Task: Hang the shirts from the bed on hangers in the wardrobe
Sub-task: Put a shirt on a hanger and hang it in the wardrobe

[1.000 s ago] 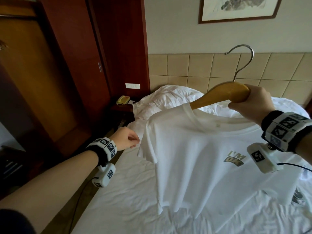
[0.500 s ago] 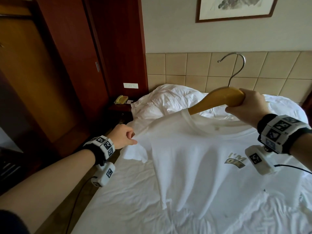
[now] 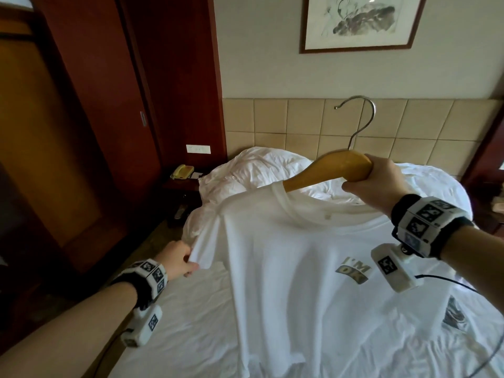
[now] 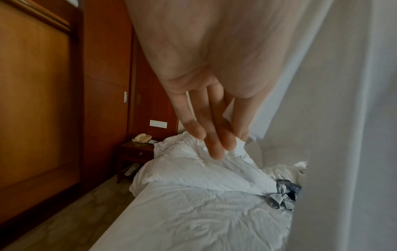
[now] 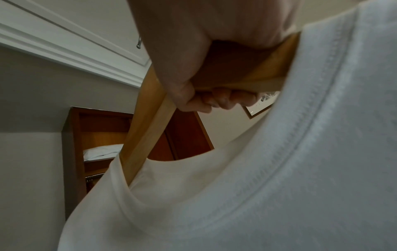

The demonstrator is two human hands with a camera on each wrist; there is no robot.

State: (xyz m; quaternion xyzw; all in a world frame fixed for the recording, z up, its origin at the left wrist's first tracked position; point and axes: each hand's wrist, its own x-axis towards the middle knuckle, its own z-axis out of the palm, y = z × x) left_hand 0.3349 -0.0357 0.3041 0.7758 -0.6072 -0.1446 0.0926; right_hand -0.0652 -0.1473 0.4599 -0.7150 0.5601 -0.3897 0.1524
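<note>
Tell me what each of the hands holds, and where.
Right hand grips the wooden hanger at its middle; left hand pinches the white shirt's sleeve edge.

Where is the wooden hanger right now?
Head view, upper right: the wooden hanger is gripped by the right hand, one arm inside the white T-shirt's collar.

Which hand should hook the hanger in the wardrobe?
Probably the right hand. It already grips the hanger just under its hook, so it can carry it over. The left hand only pinches the shirt sleeve.
</note>
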